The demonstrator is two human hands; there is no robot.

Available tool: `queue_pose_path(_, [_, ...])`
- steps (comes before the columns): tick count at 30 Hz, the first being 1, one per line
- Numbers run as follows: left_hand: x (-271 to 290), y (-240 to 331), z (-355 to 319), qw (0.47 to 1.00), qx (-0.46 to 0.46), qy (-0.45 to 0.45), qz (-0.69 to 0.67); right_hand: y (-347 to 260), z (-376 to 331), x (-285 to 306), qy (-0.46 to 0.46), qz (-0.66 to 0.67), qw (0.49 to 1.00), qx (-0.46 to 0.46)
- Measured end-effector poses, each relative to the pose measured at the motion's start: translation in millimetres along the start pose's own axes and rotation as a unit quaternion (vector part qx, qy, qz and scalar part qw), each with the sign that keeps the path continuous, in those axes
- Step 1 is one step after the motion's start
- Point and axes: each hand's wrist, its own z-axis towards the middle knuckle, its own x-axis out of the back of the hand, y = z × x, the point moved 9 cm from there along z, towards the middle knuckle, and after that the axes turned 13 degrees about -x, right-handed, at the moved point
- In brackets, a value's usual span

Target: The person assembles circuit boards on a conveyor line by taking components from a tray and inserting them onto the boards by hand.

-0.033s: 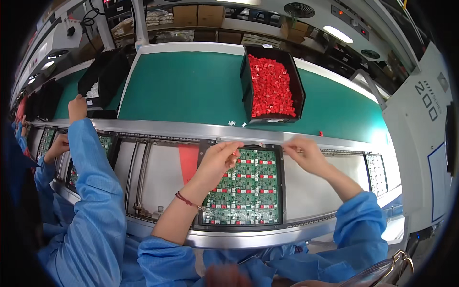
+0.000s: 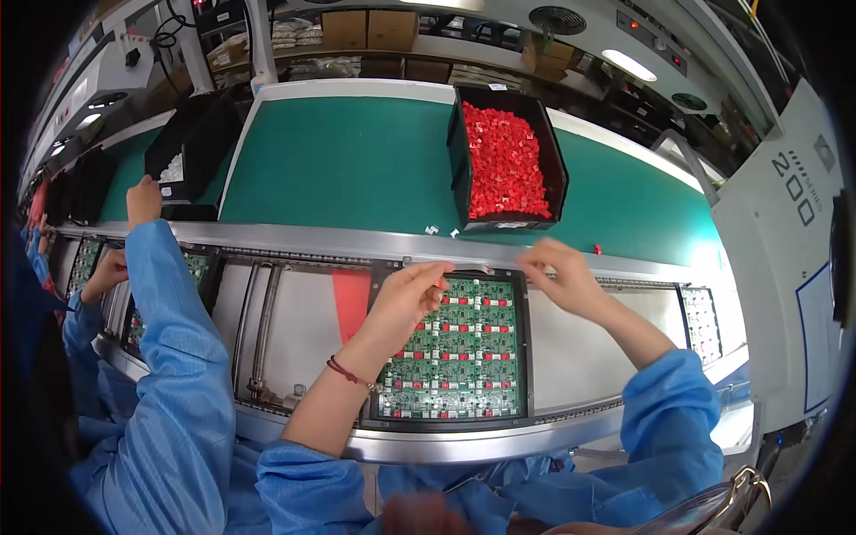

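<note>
A black-framed panel of green circuit boards (image 2: 456, 370) lies on the conveyor in front of me, with rows of small red and white connectors on it. My left hand (image 2: 410, 299) is over the panel's upper left part, fingers closed in a pinch. A bit of red shows at its fingertips, seemingly a small red connector (image 2: 440, 284), partly hidden. Just beyond the frame's upper right corner hovers my right hand (image 2: 563, 278), fingers curled together and slightly blurred. Whatever it may hold is not visible. Behind stands a black bin (image 2: 560, 192) full of red connectors (image 2: 504, 165).
Loose white pieces (image 2: 432, 230) and one red piece (image 2: 597, 250) lie on the green bench (image 2: 348, 169). A red sheet (image 2: 352, 303) adjoins the panel. At left, a co-worker's blue sleeve (image 2: 178, 330) reaches toward another black bin (image 2: 192, 147). Another panel (image 2: 703, 323) is at right.
My right hand has risen a little, away from me and slightly left. My left hand and the panel look the same.
</note>
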Motion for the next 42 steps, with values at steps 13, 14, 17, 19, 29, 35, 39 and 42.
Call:
queue_pose_path(13, [8, -4, -2, 0.998, 0.038, -0.015, -0.038, 16, 104, -30, -0.007, -0.021, 0.991, -0.131])
queue_pose_path(14, [8, -1, -3, 0.999, 0.033, -0.011, -0.035, 18, 105, -31, -0.019, -0.021, 0.990, -0.140])
queue_pose_path(17, [11, -2, 0, 0.999, 0.022, -0.010, -0.037, 13, 106, -30, -0.008, 0.005, 0.996, -0.090])
queue_pose_path(19, [11, -1, 3, 0.999, 0.015, -0.012, -0.041, 11, 105, -30, 0.010, 0.000, 0.998, -0.066])
queue_pose_path(29, [13, -1, 5, 1.000, -0.008, 0.004, -0.027, -2, 108, -30, 0.032, -0.061, 0.997, -0.018])
queue_pose_path(35, [21, 2, -2, 0.999, -0.027, 0.016, -0.015, -15, 98, -26, 0.106, -0.076, 0.991, 0.011])
queue_pose_path(39, [23, 3, -3, 0.999, -0.030, 0.025, -0.015, -12, 91, -10, 0.144, -0.082, 0.984, 0.059])
queue_pose_path(42, [23, 3, 4, 0.999, -0.045, 0.007, 0.014, 7, 92, 0, 0.141, -0.014, 0.990, 0.004])
